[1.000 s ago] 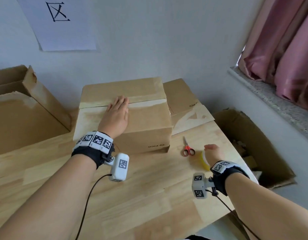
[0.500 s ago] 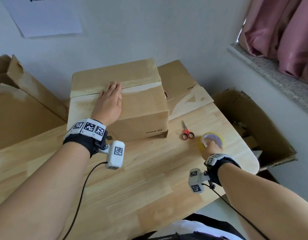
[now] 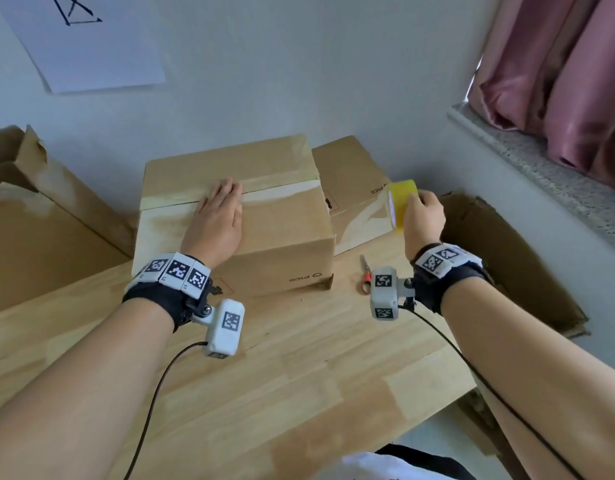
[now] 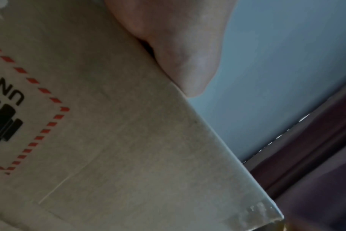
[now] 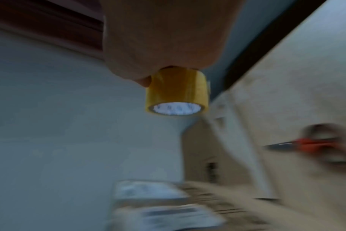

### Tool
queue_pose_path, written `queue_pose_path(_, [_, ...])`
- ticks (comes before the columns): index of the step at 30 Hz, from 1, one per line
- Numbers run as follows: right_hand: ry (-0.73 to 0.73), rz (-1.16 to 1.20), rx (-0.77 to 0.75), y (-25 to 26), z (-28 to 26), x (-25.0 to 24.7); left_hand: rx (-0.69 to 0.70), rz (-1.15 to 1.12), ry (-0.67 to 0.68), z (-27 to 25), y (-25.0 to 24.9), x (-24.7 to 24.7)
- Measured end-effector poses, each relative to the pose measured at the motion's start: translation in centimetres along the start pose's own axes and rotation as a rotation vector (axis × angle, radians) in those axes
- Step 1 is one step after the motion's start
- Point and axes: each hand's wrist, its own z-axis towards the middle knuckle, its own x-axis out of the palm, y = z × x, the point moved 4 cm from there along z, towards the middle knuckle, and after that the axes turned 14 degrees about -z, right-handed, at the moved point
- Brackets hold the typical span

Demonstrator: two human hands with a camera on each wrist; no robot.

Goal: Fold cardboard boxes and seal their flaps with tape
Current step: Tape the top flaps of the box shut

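Observation:
A closed cardboard box stands at the back of the wooden table, its two top flaps meeting at a seam with old tape marks. My left hand lies flat on the top, fingers straight across the seam; the left wrist view shows the palm edge on the box. My right hand grips a yellow roll of tape in the air, right of the box. In the right wrist view the tape roll hangs below the hand, blurred.
Red-handled scissors lie on the table right of the box, also blurred in the right wrist view as scissors. A flattened carton lies behind the box. Open cartons sit at the left and on the floor at the right.
My right hand has picked the tape roll up from the table's right edge and raised it toward the box. The left hand has stayed flat on the box top.

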Motion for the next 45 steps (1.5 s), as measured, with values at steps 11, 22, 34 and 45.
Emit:
queue_pose_path(11, [0.411,0.117,-0.441,15.1,-7.6,9.2,0.021,0.025,-0.038,-0.2,0.4,-0.6])
queue_pose_path(22, [0.381,-0.050,-0.499,13.9,-8.1,9.2,-0.012,-0.162,0.038,-0.2,0.0,-0.8])
queue_pose_path(34, [0.381,-0.136,-0.542,14.7,-8.4,9.5,-0.316,-0.891,0.024,1.0,-3.6,-7.4])
queue_pose_path(45, [0.385,-0.189,-0.553,14.9,-8.8,9.4,-0.077,-0.367,0.068,-0.2,-7.7,-10.1])
